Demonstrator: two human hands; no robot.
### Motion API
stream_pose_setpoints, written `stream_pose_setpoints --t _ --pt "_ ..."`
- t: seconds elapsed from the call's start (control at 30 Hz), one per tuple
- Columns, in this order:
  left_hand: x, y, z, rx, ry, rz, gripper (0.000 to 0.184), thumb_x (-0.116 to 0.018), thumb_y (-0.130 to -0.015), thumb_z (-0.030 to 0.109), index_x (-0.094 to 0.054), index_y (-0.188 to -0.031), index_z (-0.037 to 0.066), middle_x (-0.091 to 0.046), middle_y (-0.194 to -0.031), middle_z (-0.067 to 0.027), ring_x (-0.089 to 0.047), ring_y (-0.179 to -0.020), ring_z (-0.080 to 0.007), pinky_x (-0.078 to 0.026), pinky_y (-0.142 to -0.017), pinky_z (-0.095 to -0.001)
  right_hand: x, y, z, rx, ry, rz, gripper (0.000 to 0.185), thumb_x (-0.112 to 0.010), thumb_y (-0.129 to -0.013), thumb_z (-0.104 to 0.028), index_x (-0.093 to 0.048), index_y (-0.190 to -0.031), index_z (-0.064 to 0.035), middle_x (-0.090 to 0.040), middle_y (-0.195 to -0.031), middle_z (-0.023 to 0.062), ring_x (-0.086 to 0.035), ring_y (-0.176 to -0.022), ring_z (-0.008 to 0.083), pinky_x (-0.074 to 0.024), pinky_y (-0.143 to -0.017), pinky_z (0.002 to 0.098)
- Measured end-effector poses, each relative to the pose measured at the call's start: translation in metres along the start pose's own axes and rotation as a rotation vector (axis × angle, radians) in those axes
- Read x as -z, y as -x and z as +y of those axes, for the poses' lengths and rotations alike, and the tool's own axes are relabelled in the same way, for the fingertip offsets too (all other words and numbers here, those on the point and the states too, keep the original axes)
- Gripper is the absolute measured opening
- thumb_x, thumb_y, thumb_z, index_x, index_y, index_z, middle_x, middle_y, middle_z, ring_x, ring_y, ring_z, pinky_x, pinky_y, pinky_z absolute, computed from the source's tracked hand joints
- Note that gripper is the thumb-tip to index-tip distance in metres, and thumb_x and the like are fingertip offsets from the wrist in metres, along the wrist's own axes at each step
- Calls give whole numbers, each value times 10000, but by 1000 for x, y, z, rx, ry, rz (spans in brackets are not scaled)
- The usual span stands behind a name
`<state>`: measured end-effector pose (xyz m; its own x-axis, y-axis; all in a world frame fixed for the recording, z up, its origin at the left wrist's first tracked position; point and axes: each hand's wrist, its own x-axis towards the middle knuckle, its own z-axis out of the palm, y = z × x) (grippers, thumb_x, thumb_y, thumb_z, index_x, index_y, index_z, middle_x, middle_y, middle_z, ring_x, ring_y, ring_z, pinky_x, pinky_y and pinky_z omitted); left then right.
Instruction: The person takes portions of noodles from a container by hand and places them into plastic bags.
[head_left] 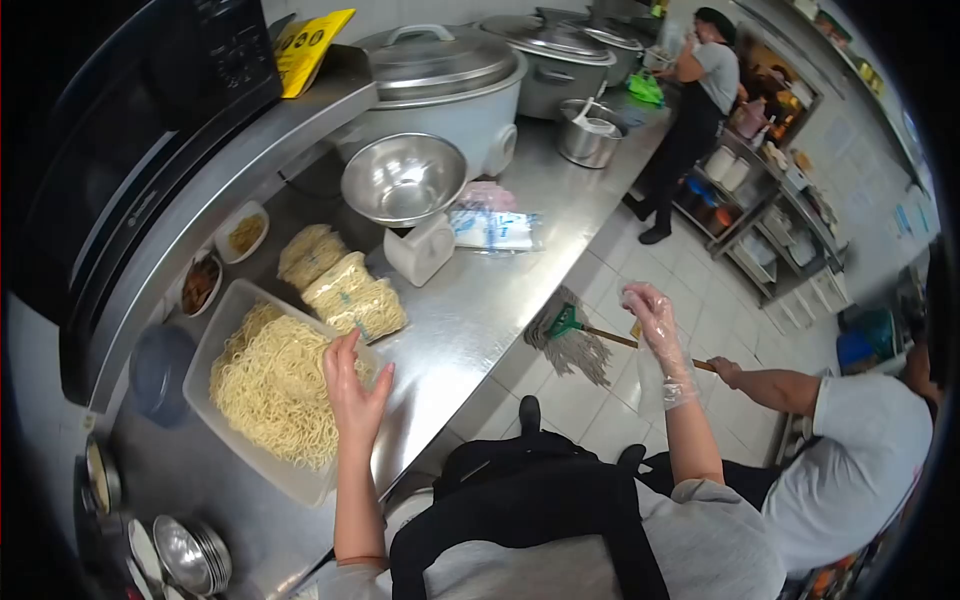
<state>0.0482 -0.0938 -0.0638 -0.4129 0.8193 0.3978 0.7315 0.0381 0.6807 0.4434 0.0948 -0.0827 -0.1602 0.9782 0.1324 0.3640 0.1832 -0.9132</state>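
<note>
My left hand [357, 390], bare, is at the right edge of a pale plastic tub [318, 487] heaped with yellow noodles [270, 385]. Its fingers are apart and nothing shows between them. Behind it lie bagged noodles [355, 298] and a second bag of noodles [312, 256]. My right hand [655, 318] wears a clear plastic glove, loose at the wrist, and is raised over the floor to the right of the counter. Its fingers are bent together; whether they hold anything is too small to make out.
A steel bowl [405, 180] rests on a white scale [419, 250], near plastic packets [495, 229] and a large cooker [430, 110]. At right a co-worker [850, 430] holds a mop [570, 335]; another person [700, 95] stands farther back. Stacked bowls [190, 555] are lower left.
</note>
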Motion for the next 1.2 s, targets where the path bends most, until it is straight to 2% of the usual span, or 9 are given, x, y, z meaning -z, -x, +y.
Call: stream_pose_setpoints --t 0.17,0.4,0.57,0.7,0.77,0.83,0.9,1.0,1.2 --pt "-7 -5 51 -29 86 56 564 -677 -656 96 -484 -1186 78 -479 -1126 -101 -502 -909 -202 -419 -721 -311 -58 -41 4 67 -153 -185 216 -529 -841 -134 -585 -1000 0 -610 -826 69 -565 -791 117 -459 -714 254" --pt "-127 -78 99 -269 126 -166 498 -664 -698 153 -482 -1143 26 -462 -1170 -186 -462 -1081 -351 -397 -886 -382 -74 -57 4 154 -22 -462 252 -552 -825 -189 -581 -1017 -28 -616 -953 126 -603 -868 221 -465 -767 309" --pt "-266 -211 83 -339 111 -215 425 -649 -693 158 -517 -1068 8 -516 -1110 -195 -509 -1014 -356 -411 -858 -408 0 -78 11 108 110 -314 271 -533 -827 -209 -571 -1021 -23 -604 -976 137 -598 -879 245 -465 -765 331" --pt "-324 -283 56 -54 -537 -578 477 -614 -724 201 -491 -1143 8 -569 -1067 -190 -539 -1004 -345 -442 -839 -395 75 -88 52 143 245 -82 269 -514 -826 -217 -570 -1004 -24 -610 -951 136 -601 -857 263 -467 -751 344" --pt "-306 -269 82 -120 -647 -671 522 -598 -726 199 -443 -1185 4 -588 -1027 -194 -565 -989 -311 -459 -811 -395 107 -83 75 58 258 30 256 -519 -821 -209 -576 -991 -26 -617 -924 129 -605 -840 252 -469 -743 343" --pt "-367 -264 -2 -222 -629 -440 612 -621 -697 239 -402 -1219 8 -575 -1046 -213 -567 -1000 -285 -464 -799 -397 126 -79 102 -30 275 140 244 -524 -817 -202 -581 -978 -28 -624 -898 122 -609 -823 241 -472 -734 342" --pt "-364 -246 3 -355 -823 -329 442 -547 -754 269 -509 -1098 -6 -593 -1016 -179 -555 -978 -358 -443 -821 -404 136 -73 141 -39 151 210 220 -531 -827 -162 -595 -964 -3 -620 -891 129 -595 -813 171 -471 -723 293" --pt "-366 -263 16 -342 -710 -461 329 -571 -736 203 -555 -1007 17 -630 -849 -147 -597 -874 -335 -474 -752 -403 141 -83 140 -52 128 209 218 -534 -828 -156 -595 -965 2 -623 -876 122 -592 -812 143 -470 -712 280" --pt "-320 -274 36 -337 -631 -282 160 -621 -728 208 -606 -746 50 -624 -718 -138 -625 -686 -296 -496 -610 -395 100 -94 95 -59 265 -42 295 -505 -840 -285 -572 -1032 -71 -583 -1018 138 -528 -989 310 -410 -854 386"
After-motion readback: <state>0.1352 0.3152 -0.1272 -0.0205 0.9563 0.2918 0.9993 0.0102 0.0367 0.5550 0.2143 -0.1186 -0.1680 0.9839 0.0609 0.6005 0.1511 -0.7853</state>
